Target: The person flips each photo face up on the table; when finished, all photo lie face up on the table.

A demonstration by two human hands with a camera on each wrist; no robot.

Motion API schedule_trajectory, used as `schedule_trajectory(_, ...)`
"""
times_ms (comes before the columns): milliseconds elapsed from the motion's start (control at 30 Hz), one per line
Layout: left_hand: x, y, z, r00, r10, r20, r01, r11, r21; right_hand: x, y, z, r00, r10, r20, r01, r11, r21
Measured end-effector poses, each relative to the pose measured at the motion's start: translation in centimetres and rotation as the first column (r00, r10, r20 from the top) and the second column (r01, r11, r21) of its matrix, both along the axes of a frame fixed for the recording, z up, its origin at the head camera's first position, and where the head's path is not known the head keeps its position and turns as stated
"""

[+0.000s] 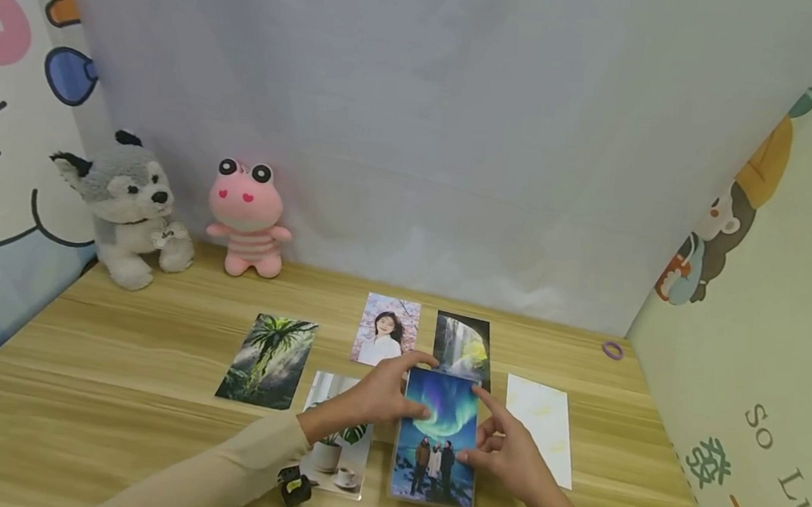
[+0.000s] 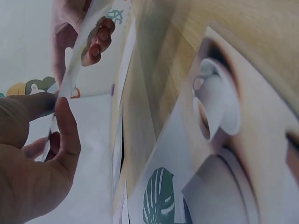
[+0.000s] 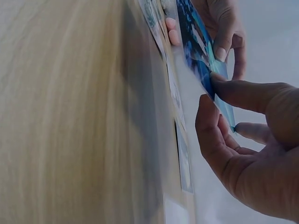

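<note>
Both hands hold a photo print [image 1: 434, 465] of three people beneath blue-green northern lights. My left hand [image 1: 380, 396] pinches its left edge near the top, thumb on the picture side. My right hand [image 1: 513, 452] grips the opposite edge, thumb on the front and index finger at the upper corner. In the right wrist view the print [image 3: 194, 44] is raised over the table and tilted. Under my left forearm lies a photo of a potted plant and a cup [image 1: 330, 460]. A pale card with faint yellow marks [image 1: 543, 430] lies beside my right hand.
On the wooden table [image 1: 110, 405] also lie a hanging-fern photo [image 1: 269, 362], a portrait photo [image 1: 386, 332] and a waterfall photo [image 1: 462, 343]. A husky plush [image 1: 134, 218] and a pink plush [image 1: 248, 219] sit at the back left. A purple ring [image 1: 612, 350] lies at the back right.
</note>
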State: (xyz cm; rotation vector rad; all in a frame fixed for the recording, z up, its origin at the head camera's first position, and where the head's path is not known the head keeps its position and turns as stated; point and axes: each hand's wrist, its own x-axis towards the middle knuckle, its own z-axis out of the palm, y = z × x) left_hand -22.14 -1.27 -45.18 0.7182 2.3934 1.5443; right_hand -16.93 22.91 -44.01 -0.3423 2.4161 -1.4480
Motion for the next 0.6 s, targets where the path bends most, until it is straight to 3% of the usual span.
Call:
schedule_trajectory(333, -0.3, 0.1, -1.0, 0.997, -0.025, -0.073, 0.010, 0.979, -0.204, 0.0, 0.0, -1.2, 1.000, 0.016, -0.018, -0.015, 0.999, 0.053)
schedule_trajectory(600, 0.2, 0.2, -1.0, 0.979, -0.038, -0.202, -0.040, 0.928, -0.369, 0.1, -0.3, -1.5, 1.000, -0.013, 0.000, 0.013, 0.995, 0.103)
